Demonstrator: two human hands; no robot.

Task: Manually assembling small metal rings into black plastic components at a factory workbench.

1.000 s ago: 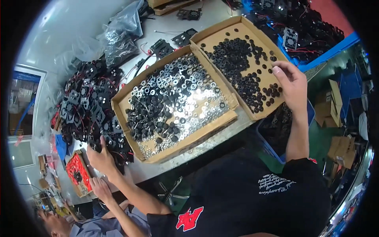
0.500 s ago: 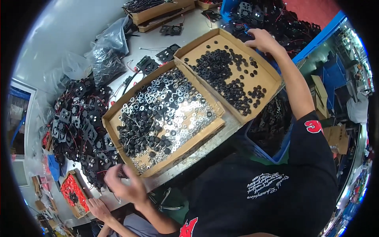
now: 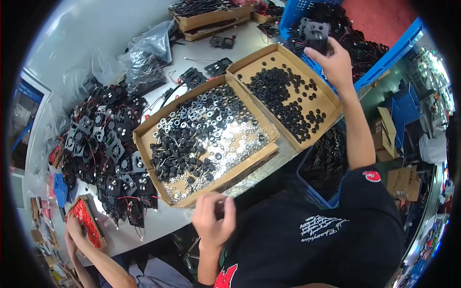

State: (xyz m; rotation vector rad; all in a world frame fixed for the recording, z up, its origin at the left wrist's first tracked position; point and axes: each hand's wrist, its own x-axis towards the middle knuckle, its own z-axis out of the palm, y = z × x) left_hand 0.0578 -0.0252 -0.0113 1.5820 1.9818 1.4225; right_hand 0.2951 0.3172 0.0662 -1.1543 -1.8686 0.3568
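Observation:
My right hand [image 3: 333, 62] is raised at the rim of a blue crate [image 3: 391, 54]. Thumb and fingers pinch a flat black plate with round cut-outs [image 3: 316, 32]. In front of the near edge of a cardboard tray [image 3: 230, 181], my left hand [image 3: 213, 220] is closed with its fingers curled. Something dark shows between its thumb and fingers, too small to name. That tray holds metal washers [image 3: 211, 113], black-headed screws [image 3: 180, 156] and small nuts [image 3: 177, 189]. Beside it, a second cardboard tray [image 3: 283, 54] holds black rings [image 3: 273, 89].
On the left lies a heap of black plates with wires [image 3: 108, 144], near clear plastic bags [image 3: 146, 67]. A co-worker's hands [image 3: 74, 230] reach to a box of red parts [image 3: 89, 223]. Cardboard boxes of cables [image 3: 211, 19] stand behind. A blue bin [image 3: 317, 189] sits below the table edge.
My right hand has lifted a black plate from the blue crate. My left hand has moved right and its fingers have curled. The co-worker's hands have moved onto the red parts.

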